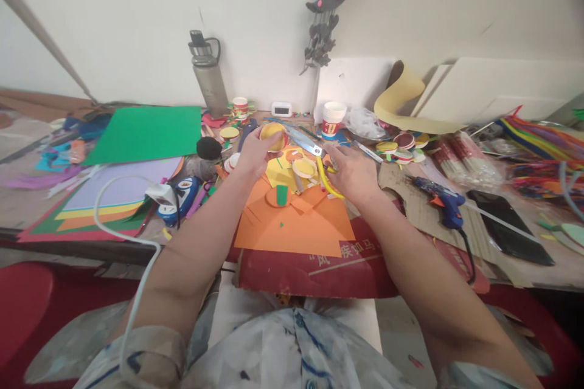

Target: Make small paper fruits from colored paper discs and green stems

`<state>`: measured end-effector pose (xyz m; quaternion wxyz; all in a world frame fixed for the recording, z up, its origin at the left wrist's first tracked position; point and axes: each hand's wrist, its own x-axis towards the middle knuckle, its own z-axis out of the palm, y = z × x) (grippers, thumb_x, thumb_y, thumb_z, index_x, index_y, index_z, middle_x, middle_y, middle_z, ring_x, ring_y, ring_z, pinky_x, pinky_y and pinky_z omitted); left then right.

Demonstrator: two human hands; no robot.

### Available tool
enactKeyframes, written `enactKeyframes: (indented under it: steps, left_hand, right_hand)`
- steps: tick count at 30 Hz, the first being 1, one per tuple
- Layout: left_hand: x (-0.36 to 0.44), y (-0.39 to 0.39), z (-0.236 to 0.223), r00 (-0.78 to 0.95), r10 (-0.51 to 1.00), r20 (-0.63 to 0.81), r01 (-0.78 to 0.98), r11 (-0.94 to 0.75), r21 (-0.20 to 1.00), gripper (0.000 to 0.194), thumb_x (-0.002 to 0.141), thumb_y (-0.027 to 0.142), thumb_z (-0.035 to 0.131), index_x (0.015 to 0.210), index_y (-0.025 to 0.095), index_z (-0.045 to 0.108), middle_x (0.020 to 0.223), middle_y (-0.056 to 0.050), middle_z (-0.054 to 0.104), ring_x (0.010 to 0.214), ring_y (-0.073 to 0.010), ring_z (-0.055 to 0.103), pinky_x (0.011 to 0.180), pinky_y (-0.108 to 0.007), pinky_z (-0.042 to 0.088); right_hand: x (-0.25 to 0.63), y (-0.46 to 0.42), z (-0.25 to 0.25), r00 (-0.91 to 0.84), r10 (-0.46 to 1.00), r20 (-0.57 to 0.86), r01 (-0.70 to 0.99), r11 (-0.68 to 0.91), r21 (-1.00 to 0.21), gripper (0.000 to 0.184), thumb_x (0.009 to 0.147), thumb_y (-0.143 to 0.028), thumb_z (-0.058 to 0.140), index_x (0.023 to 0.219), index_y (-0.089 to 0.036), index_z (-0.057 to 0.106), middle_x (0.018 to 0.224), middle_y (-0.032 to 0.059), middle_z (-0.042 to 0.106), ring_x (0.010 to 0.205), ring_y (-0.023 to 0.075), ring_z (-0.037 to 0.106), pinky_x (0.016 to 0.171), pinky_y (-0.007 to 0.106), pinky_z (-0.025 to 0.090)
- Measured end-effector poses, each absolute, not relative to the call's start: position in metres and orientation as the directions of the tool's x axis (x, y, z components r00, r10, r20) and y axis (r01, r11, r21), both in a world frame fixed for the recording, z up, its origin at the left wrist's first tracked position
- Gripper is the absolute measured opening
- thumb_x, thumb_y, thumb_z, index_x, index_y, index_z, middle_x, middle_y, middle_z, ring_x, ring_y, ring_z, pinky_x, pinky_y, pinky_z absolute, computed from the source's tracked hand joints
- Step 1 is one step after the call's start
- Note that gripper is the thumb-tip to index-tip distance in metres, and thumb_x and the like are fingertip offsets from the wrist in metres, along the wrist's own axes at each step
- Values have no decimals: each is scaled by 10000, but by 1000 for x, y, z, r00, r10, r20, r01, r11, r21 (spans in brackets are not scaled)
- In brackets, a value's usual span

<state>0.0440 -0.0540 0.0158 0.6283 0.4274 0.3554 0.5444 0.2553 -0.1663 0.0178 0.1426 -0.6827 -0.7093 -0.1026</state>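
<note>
My left hand (257,155) is closed round a small round yellow-orange piece (272,131), held up over the table. From the right, my right hand (353,173) grips the yellow handles of a pair of scissors (314,149). The silver blades point left, their tips close to the round piece; I cannot tell whether they touch it. Beneath both hands lie orange sheets (283,232) and cut yellow paper (276,171). On the orange paper rests an orange disc (272,197) with a green piece (282,195) on top. A round yellow-topped piece (304,168) lies just behind.
To the left are a green sheet (148,132), stacked coloured paper (121,191) and a white cable (103,228). A grey bottle (210,79) and paper cups (334,120) stand at the back. A blue glue gun (444,200) and black phone (508,228) lie right.
</note>
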Motion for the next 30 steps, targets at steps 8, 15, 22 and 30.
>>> enactKeyframes:
  steps: [8, 15, 22, 30]
  left_hand:
    - [48, -58, 19, 157, 986, -56, -408, 116, 906, 410, 635, 199, 987, 913, 211, 686, 776, 49, 699, 647, -90, 633, 532, -208, 526]
    - [48, -56, 16, 149, 987, -58, -400, 114, 910, 397, 648, 198, 986, 921, 220, 699, 811, 37, 718, 682, -101, 655, 560, -219, 532]
    - [48, -53, 11, 147, 987, -72, -370, 122, 921, 343, 660, 174, 947, 893, 226, 700, 812, 34, 713, 687, -104, 654, 577, -220, 519]
    - [46, -47, 7, 162, 978, -135, -368, 187, 911, 325, 625, 148, 926, 865, 205, 714, 764, 38, 711, 645, -81, 611, 539, -190, 478]
  right_hand:
    - [255, -166, 16, -37, 943, 331, 998, 49, -29, 550, 994, -219, 547, 1529, -225, 672, 1326, 141, 785, 1179, 305, 698, 744, 354, 416]
    - [256, -165, 13, -40, 949, 313, 998, 50, -23, 579, 987, -236, 555, 1555, -221, 663, 1290, 149, 798, 1115, 307, 716, 729, 349, 413]
    - [252, -164, 15, -22, 962, 272, 999, 27, -18, 547, 967, -180, 534, 1486, -233, 700, 1236, 144, 802, 1035, 296, 712, 721, 350, 390]
    - [248, -165, 16, -12, 979, 205, 1000, 17, -22, 453, 942, -162, 551, 1350, -231, 737, 1154, 118, 830, 945, 293, 728, 697, 350, 340]
